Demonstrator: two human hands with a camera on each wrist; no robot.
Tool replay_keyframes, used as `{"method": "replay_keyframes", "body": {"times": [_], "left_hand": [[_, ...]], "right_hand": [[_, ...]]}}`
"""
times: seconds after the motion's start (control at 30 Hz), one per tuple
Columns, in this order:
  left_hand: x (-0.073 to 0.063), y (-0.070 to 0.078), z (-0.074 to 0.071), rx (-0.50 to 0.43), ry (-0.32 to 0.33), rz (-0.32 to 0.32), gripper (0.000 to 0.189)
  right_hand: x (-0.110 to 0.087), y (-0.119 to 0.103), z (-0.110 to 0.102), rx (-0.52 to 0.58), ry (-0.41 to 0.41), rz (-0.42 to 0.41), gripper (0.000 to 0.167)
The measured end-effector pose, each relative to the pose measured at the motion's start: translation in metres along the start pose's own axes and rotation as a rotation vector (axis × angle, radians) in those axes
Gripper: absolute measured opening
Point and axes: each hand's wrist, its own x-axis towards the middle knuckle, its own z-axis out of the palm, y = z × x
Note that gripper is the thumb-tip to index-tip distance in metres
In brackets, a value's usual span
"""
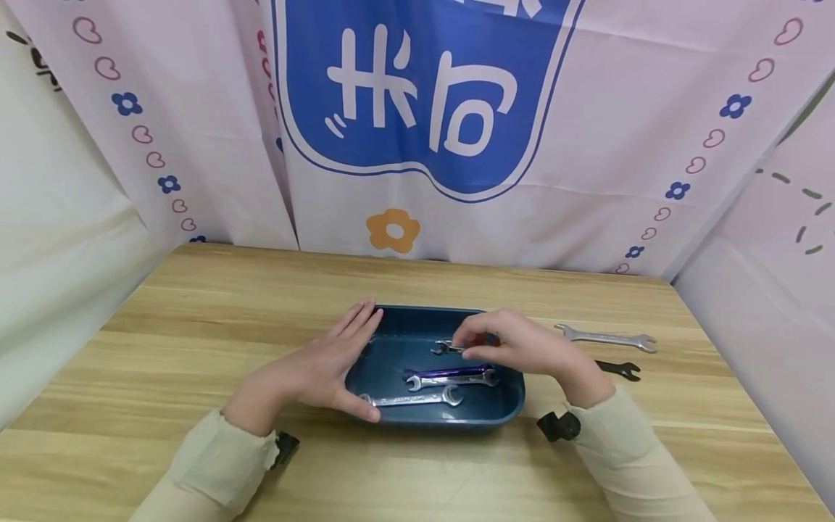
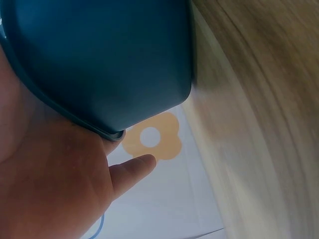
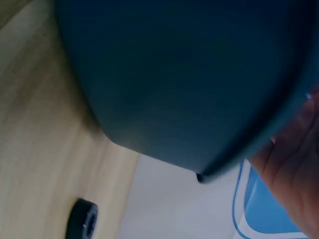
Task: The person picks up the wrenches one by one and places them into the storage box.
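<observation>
six wrenches (image 1: 411, 399), one dark blue tray (image 1: 391, 355), one wooden table (image 1: 404, 478), two sleeves (image 1: 222, 457)

We see a table (image 1: 261, 290) with pale, streaky wood grain; behind its far edge hangs a white backdrop cloth (image 1: 587, 203); on it we find a large blue emblem (image 1: 427, 87), edged in white and a blue line, bearing white characters (image 1: 380, 72); below that we spot an orange flower (image 1: 394, 215) with a white centre, which we also see in the left wrist view; near both sides run blue flowers (image 1: 744, 101) and pink heart-like outlines (image 1: 141, 135); leftward we have a pale side cloth (image 1: 59, 203) with black marks (image 1: 40, 59); rightward, another side cloth (image 1: 750, 290) with green dashes (image 1: 812, 193).
</observation>
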Motion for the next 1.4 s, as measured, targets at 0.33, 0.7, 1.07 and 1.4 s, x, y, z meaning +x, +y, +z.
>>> {"method": "replay_keyframes", "body": {"times": [0.33,0.7,1.07,1.4], "left_hand": [[0.001,0.001,0.001,0.002,-0.005,-0.009,0.140],[0.000,-0.001,0.000,-0.003,-0.001,-0.013,0.140],[0.000,0.000,0.001,0.001,-0.006,-0.014,0.140],[-0.001,0.000,-0.002,-0.018,-0.003,-0.015,0.140]], "right_hand": [[0.012,0.013,0.012,0.059,-0.025,0.064,0.013],[0.023,0.023,0.015,0.023,-0.064,0.077,0.012],[0.030,0.023,0.017,-0.025,-0.131,0.099,0.009],[0.037,0.022,0.019,-0.103,-0.180,0.102,0.007]]}}
